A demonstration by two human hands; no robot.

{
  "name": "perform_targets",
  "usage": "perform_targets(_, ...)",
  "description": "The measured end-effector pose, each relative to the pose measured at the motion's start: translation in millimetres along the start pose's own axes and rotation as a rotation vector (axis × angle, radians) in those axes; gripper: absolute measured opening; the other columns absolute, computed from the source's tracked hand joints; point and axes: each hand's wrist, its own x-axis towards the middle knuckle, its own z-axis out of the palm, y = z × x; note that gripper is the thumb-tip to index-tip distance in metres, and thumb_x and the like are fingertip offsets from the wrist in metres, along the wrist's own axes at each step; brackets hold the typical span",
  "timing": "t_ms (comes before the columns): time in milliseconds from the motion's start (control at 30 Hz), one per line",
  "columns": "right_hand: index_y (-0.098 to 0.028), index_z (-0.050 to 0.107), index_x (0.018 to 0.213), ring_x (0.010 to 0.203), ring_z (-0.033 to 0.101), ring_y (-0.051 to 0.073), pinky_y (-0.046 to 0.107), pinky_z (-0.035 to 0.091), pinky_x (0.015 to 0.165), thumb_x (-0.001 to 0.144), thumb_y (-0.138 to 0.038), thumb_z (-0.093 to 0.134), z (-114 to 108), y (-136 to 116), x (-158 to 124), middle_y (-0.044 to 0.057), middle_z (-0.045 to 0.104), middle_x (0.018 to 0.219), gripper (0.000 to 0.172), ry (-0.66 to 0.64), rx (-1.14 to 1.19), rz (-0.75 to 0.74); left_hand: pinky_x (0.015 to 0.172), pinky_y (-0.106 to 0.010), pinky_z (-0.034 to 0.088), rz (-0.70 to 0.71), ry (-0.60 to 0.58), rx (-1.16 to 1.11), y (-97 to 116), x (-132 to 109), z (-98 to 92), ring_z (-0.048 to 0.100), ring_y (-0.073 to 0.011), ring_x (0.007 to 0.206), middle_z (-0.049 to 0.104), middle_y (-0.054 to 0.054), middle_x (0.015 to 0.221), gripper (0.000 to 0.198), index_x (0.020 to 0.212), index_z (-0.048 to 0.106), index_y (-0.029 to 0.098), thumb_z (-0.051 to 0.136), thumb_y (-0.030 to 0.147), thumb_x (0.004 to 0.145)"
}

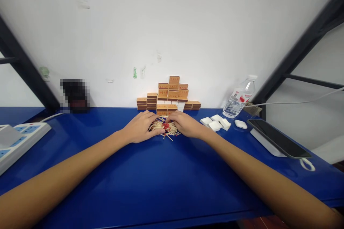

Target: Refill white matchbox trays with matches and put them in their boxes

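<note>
A loose pile of wooden matches (172, 127) with red heads lies on the blue table, many heads bunched at its middle. My left hand (142, 126) cups the left side of the pile, thumb stretched along the near edge and apart from the curved fingers. From the right, my right hand (186, 124) reaches in with bent fingers closed at the matches; its thumb is mostly hidden. Just behind the pile, orange-brown matchboxes (173, 93) are stacked in a stepped structure against the wall. Pale pieces show between some boxes.
Several small white blocks (215, 126) lie right of my right hand. Beyond them are a water bottle (239, 98), a white earphone case (240, 124) and a phone (278, 137) on a white support. A power strip (27, 136) sits at left, and a pixelated dark object (76, 94) stands by the wall.
</note>
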Motion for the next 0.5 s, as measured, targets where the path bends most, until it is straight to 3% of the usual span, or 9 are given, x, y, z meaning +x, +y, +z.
perform_targets(100, -0.015, 0.074, 0.107, 0.104, 0.066, 0.023, 0.031, 0.046, 0.091, 0.098, -0.006, 0.045, -3, 3, 4, 0.011, 0.075, 0.109, 0.032, 0.024, -0.061, 0.064, 0.105, -0.046, 0.041, -0.026, 0.020, 0.038, -3, 0, -0.6, 0.058, -0.0337, 0.121, 0.064, -0.019, 0.136, 0.077, 0.145, 0.056, 0.015, 0.046, 0.074, 0.095)
perform_targets(267, -0.019, 0.076, 0.106, 0.088, 0.070, 0.024, 0.029, 0.045, 0.076, 0.102, -0.024, 0.050, -5, 9, 13, 0.011, 0.078, 0.101, 0.026, -0.021, -0.226, 0.202, 0.105, -0.044, 0.040, 0.022, 0.010, 0.068, -10, 3, 5.1, 0.057, -0.0318, 0.119, 0.064, -0.016, 0.132, 0.071, 0.139, 0.062, 0.016, 0.042, 0.071, 0.099)
perform_targets(500, -0.021, 0.075, 0.112, 0.092, 0.071, 0.023, 0.027, 0.045, 0.075, 0.101, -0.026, 0.053, -1, 16, 13, 0.009, 0.078, 0.104, 0.025, -0.054, -0.223, 0.236, 0.104, -0.046, 0.042, 0.042, 0.021, 0.110, -9, 2, 11.0, 0.056, -0.0311, 0.119, 0.061, -0.015, 0.133, 0.070, 0.138, 0.064, 0.016, 0.037, 0.070, 0.101)
